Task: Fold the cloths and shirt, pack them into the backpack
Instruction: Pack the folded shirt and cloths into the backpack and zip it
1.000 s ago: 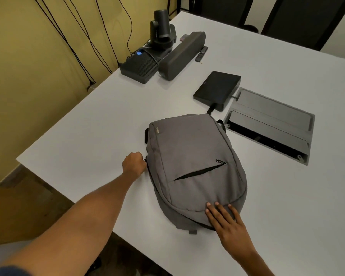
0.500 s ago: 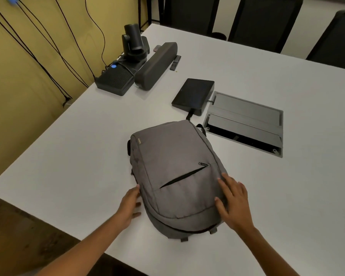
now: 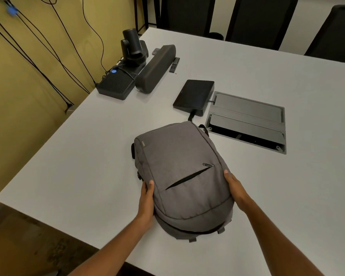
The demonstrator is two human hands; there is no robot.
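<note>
two hands [image 3: 189,194] clasp the grey backpack [image 3: 182,176] between them on the counter [image 3: 88,156], left hand [image 3: 146,198] and right hand [image 3: 234,189] curled on its sides. soft, probably light; side grips suit it.

An office meeting room: a large white tabletop [image 3: 247,72] carries a conference camera [image 3: 130,46], a dark speaker bar [image 3: 155,68], a touch panel [image 3: 193,96] and a recessed cable hatch [image 3: 247,120]; black chairs [image 3: 261,18] line the far edge, cables [image 3: 48,46] running down the yellow wall [image 3: 18,96].
</note>
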